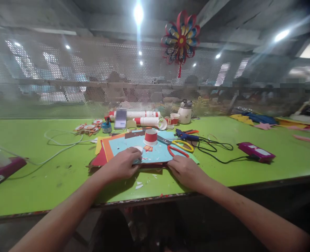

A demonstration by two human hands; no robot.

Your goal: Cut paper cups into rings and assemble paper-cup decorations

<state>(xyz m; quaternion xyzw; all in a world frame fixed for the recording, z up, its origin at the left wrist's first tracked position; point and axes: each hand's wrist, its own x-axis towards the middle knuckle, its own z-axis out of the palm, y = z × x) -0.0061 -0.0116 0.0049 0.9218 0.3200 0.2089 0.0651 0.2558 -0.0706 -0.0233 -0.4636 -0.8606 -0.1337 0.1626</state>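
Note:
A stack of coloured paper sheets lies on the green table, with a light blue sheet (155, 151) on top. My left hand (122, 163) rests on the sheet's near left part, fingers curled down over a small white piece I cannot make out. At the stack's near right corner my right hand (186, 170) has its fingers bent at the edge of the sheets. On the blue sheet stand a red and white paper cup (151, 137) and small paper scraps.
Red-handled scissors (176, 150) and yellow-handled scissors (183, 145) lie right of the stack, with a blue glue gun (184, 135) and its black cable behind. Pink power strips (256, 151) sit right and left. Rolls, cups and a kettle (185, 112) line the mesh partition.

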